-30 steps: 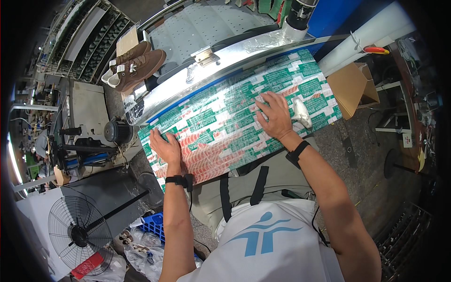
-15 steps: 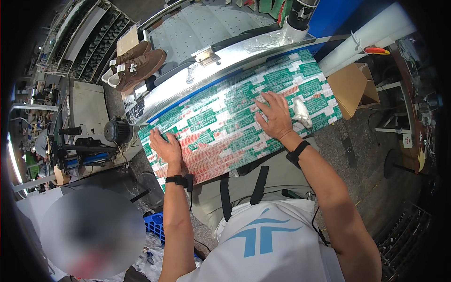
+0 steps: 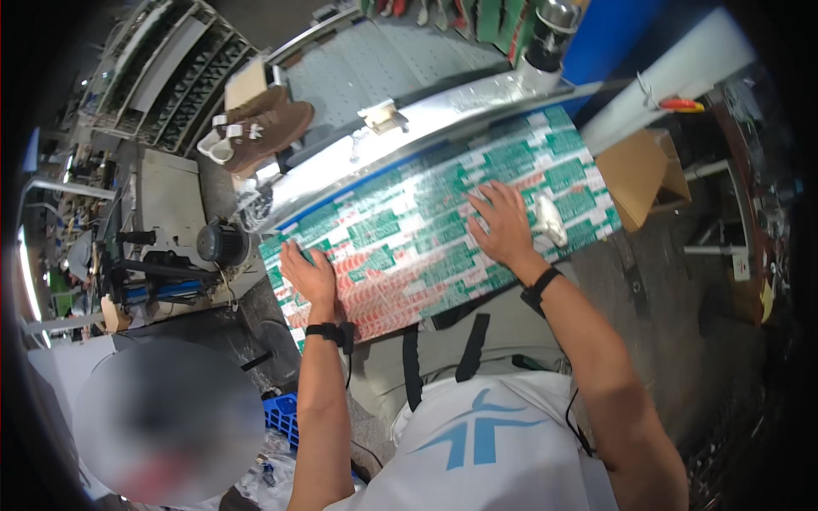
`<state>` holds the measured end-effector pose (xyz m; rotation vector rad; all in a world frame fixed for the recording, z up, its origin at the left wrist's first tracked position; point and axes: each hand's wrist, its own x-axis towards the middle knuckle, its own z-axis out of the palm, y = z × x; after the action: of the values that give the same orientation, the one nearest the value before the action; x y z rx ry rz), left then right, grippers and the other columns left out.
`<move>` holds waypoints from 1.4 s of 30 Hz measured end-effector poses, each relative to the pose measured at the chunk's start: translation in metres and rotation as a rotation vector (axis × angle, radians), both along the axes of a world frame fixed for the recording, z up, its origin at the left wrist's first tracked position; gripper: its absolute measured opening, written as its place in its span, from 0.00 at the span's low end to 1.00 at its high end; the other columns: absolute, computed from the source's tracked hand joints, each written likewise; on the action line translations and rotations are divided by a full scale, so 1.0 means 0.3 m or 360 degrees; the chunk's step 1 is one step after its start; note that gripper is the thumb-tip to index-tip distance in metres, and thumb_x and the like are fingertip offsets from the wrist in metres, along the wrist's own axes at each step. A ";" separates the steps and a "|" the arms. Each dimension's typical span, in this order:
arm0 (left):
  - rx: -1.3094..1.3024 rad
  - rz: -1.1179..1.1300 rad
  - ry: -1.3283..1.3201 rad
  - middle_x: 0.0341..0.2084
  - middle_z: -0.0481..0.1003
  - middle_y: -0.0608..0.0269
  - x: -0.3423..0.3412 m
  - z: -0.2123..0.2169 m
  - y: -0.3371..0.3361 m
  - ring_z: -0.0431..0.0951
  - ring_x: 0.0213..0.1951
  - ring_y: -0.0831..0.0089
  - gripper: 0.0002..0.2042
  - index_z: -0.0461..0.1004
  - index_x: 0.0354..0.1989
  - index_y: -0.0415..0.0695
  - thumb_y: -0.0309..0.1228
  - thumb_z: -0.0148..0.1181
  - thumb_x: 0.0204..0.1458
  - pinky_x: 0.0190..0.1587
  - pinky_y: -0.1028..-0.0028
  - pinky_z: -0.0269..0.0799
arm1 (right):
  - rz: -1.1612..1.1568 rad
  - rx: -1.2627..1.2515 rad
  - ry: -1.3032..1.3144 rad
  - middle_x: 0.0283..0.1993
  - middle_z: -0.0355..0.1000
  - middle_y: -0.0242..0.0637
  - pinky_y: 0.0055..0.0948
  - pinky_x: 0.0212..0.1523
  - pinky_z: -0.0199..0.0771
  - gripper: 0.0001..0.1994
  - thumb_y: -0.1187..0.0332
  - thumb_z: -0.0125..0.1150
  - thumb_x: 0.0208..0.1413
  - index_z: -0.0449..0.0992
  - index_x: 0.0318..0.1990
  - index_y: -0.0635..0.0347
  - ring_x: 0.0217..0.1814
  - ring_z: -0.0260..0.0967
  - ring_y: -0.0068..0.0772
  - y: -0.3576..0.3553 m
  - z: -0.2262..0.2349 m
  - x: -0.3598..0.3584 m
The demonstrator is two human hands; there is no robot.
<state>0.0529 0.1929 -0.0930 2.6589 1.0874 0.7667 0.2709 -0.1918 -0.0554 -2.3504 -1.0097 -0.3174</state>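
Note:
A board or table top, covered in green, white and red printed tape under a glossy film, lies before me. My left hand rests on its left part, palm down with fingers apart. On the right half lies my right hand, its fingers spread and nothing in them. Just right of that hand a small white wrapped object, rounded at one end, sits on the taped surface; its kind is unclear. Both wrists wear black bands.
Beyond the board runs a shiny metal rail along a grey perforated conveyor. Brown shoes stand at its left end. A cardboard box, a white roll and red-handled scissors or pliers are at right. Left are a motor and a blue crate.
The whole view has shifted slightly, so the scene sits a little lower and further right, with some blur. Both hands stay flat on the board.

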 end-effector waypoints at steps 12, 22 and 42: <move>-0.0105 0.0113 -0.0106 0.76 0.64 0.37 -0.020 -0.032 -0.028 0.59 0.78 0.37 0.30 0.69 0.73 0.35 0.37 0.61 0.65 0.81 0.40 0.48 | 0.0073 -0.0010 -0.0009 0.67 0.75 0.48 0.64 0.80 0.53 0.19 0.63 0.65 0.65 0.83 0.59 0.62 0.77 0.63 0.59 -0.030 -0.036 -0.045; -0.0296 0.0112 -0.0031 0.80 0.58 0.40 -0.109 -0.017 -0.227 0.54 0.81 0.38 0.34 0.63 0.78 0.37 0.38 0.59 0.66 0.82 0.39 0.44 | 0.0059 -0.0034 -0.0042 0.67 0.75 0.49 0.63 0.81 0.51 0.18 0.64 0.60 0.69 0.83 0.59 0.65 0.78 0.62 0.59 -0.026 -0.070 -0.007; -0.1321 -0.0929 -0.0331 0.43 0.84 0.42 -0.251 0.156 -0.913 0.83 0.47 0.37 0.12 0.83 0.48 0.39 0.30 0.61 0.61 0.50 0.48 0.79 | 0.0315 -0.0118 -0.0458 0.60 0.77 0.49 0.63 0.77 0.57 0.16 0.73 0.65 0.59 0.81 0.54 0.65 0.71 0.67 0.60 0.015 0.042 -0.119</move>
<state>-0.0224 -0.0811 -0.0462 1.9467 0.3851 0.3424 0.2352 -0.1873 -0.0428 -2.2881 -1.4003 -0.5603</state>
